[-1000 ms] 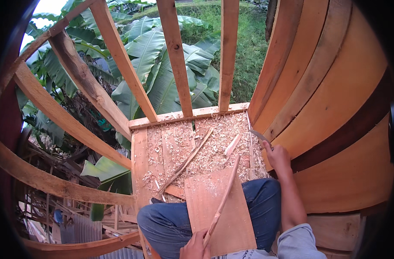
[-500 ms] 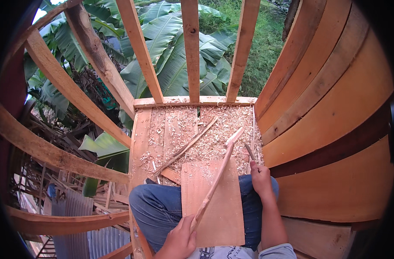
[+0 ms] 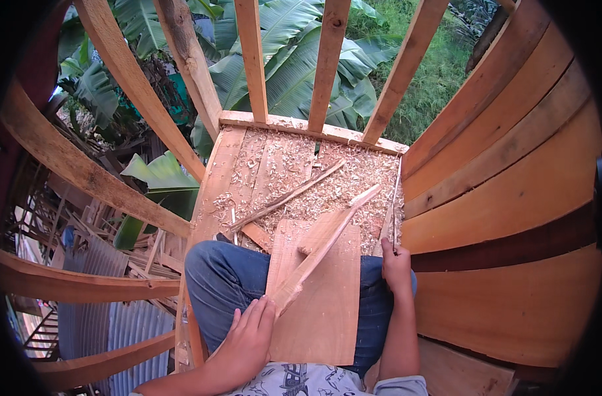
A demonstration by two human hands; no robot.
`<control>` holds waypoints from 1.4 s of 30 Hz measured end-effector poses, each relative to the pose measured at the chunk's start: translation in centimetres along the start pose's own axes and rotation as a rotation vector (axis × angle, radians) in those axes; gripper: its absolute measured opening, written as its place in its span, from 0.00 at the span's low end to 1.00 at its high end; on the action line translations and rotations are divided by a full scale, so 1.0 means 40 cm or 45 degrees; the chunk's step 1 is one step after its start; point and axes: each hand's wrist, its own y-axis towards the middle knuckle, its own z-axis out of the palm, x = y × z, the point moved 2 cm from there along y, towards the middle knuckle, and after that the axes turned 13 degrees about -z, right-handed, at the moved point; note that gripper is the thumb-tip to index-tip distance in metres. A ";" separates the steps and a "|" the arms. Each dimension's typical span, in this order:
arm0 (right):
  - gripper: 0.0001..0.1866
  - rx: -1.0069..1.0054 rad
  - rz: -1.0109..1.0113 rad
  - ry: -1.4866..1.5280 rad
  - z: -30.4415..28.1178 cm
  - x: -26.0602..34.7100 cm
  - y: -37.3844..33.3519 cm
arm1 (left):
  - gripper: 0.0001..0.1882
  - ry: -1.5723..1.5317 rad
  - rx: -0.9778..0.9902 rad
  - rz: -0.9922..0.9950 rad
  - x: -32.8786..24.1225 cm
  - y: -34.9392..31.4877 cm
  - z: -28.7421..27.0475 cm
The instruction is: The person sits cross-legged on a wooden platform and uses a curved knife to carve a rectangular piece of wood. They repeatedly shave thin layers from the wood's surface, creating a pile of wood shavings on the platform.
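Observation:
A long carved piece of wood (image 3: 317,254) lies slantwise over a flat board (image 3: 324,317) on my lap, its whittled tip pointing up and right. My left hand (image 3: 248,336) is closed on its near end, fingers over the top. Beside my right knee, my right hand (image 3: 397,269) grips a knife (image 3: 394,231). The thin blade points away from me, seen almost edge-on and apart from the wood.
Curled shavings (image 3: 281,165) cover the plank platform ahead, where a loose stick (image 3: 291,196) lies. Upright slats (image 3: 329,66) fence the far side and left. Wide wooden planks (image 3: 505,198) wall the right. Banana leaves (image 3: 301,72) hang beyond the slats.
The carved wood has turned in my left hand and now shows a broader face. The knife has tilted to a nearly upright, edge-on angle. The whole view has rotated slightly.

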 end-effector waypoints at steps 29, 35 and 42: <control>0.32 0.634 -0.330 -1.194 0.030 0.279 -0.224 | 0.36 -0.408 0.087 -0.008 0.031 0.027 0.160; 0.33 0.217 0.009 -1.405 -0.075 0.231 -0.134 | 0.36 -0.388 0.108 0.004 0.042 0.010 0.158; 0.30 0.815 -0.218 -1.025 0.050 0.321 -0.270 | 0.36 -0.410 0.132 -0.027 0.037 0.021 0.156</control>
